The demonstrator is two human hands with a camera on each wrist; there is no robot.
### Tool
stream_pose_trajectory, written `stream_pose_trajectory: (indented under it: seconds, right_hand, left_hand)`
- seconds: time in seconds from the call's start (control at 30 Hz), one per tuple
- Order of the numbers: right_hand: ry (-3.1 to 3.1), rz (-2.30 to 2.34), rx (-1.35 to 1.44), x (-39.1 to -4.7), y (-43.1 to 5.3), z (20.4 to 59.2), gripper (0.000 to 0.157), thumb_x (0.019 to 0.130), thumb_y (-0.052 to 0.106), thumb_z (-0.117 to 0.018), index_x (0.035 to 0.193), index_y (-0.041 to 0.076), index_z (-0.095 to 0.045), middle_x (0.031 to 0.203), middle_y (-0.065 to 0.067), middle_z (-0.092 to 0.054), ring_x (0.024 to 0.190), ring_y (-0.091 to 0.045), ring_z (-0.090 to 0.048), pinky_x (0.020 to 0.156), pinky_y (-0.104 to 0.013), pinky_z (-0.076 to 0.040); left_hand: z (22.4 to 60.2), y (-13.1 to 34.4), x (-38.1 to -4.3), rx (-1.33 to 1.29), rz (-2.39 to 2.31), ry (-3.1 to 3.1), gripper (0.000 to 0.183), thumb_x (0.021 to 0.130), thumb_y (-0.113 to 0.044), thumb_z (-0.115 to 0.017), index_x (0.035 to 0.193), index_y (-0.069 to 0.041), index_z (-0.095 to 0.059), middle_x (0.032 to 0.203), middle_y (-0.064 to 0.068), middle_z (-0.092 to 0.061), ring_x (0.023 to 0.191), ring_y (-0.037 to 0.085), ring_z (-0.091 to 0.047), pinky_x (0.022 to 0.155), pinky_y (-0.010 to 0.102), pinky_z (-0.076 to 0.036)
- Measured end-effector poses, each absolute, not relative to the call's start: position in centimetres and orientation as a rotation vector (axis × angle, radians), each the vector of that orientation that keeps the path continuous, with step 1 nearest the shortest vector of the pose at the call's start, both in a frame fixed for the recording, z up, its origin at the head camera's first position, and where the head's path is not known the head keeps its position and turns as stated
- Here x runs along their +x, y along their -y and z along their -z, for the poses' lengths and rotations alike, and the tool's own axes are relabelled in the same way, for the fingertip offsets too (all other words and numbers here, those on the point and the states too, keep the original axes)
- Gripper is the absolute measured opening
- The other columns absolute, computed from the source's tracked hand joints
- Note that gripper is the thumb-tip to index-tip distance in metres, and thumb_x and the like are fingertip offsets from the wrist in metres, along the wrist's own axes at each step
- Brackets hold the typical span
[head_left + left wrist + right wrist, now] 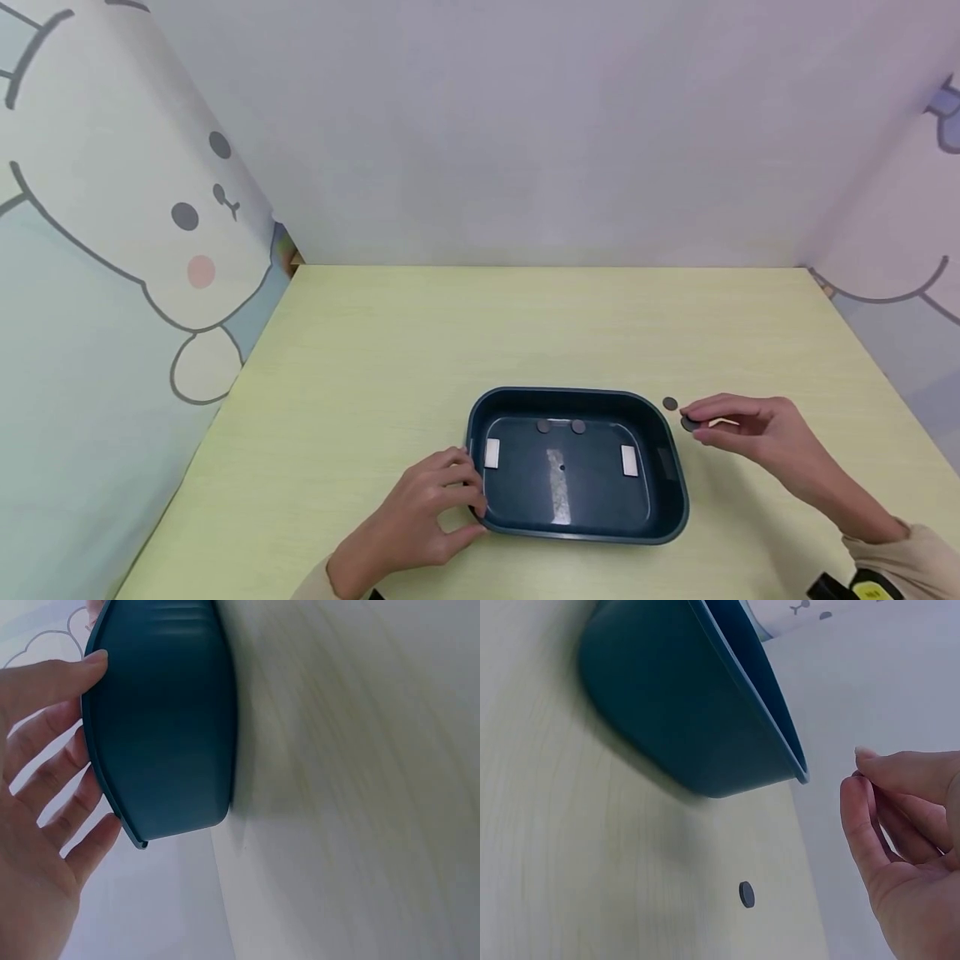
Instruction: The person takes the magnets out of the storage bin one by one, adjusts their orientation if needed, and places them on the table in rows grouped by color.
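A dark blue-green plastic basin (pixel 562 537) sits on the table. My left hand (pixel 431 508) holds its left rim near the front corner; in the left wrist view the thumb (pixel 71 679) lies against the outside of the rim. To the right of the basin, my right hand (pixel 757 433) pinches a small dark round disc (pixel 689 423) between thumb and fingertips, above the table. The fingers mostly hide this disc in the right wrist view. Another dark disc (pixel 670 403) lies on the table just beyond it, by the basin's back right corner.
Inside the basin are two small dark discs (pixel 577 427) near the back wall and two white rectangles (pixel 630 461), left and right. The pale yellow table (pixel 375 350) ends at a plain back wall (pixel 525 133). Cartoon-printed cloth (pixel 97 333) hangs at the sides.
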State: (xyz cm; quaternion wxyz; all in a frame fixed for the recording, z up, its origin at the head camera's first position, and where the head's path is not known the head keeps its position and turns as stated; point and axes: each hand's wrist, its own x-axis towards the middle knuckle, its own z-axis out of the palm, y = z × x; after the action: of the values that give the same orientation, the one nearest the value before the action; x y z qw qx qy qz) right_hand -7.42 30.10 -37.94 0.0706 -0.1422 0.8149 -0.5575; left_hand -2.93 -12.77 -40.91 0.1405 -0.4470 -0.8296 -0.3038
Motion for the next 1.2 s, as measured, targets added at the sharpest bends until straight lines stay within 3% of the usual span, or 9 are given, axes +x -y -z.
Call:
stream_pose_trajectory:
  seconds: [0.57, 0.8, 1.2]
  right_hand:
    - [-2.559, 1.576, -0.295, -8.2, -31.8, 38.6, 0.029, 0.084, 0.004, -0.069, 0.112, -0.003, -0.065, 0.106, 0.003, -0.069, 0.089, -0.011, -0.067, 0.072, -0.023, -0.054]
    - [-2.569, 1.569, -0.227, -9.0, -32.3, 39.5, 0.031, 0.084, 0.009, -0.07, 0.113, -0.003, -0.065, 0.105, 0.003, -0.069, 0.088, -0.012, -0.067, 0.074, -0.021, -0.053]
    - [-2.568, 1.568, -0.196, -10.2, -33.5, 40.8, 0.032, 0.085, 0.011, -0.07, 0.112, -0.004, -0.065, 0.103, 0.003, -0.07, 0.086, -0.015, -0.068, 0.073, -0.021, -0.053]
  left_hand:
    - [41.0, 12.6, -2.8, -1.249, 0.908, 2.467, 0.017, 0.07, -0.024, -0.081, 0.074, -0.024, -0.064, 0.086, -0.014, -0.058, 0.095, 0.008, -0.051, 0.09, 0.026, -0.045]
    - [41.1, 12.7, -3.0, -1.29, 0.873, 2.392, 0.017, 0.071, -0.023, -0.08, 0.075, -0.024, -0.064, 0.087, -0.012, -0.059, 0.093, 0.011, -0.053, 0.09, 0.03, -0.047]
    - [40.8, 12.7, -3.0, -1.274, 0.883, 2.42, 0.018, 0.07, -0.023, -0.082, 0.074, -0.023, -0.064, 0.086, -0.012, -0.059, 0.093, 0.01, -0.052, 0.09, 0.028, -0.046]
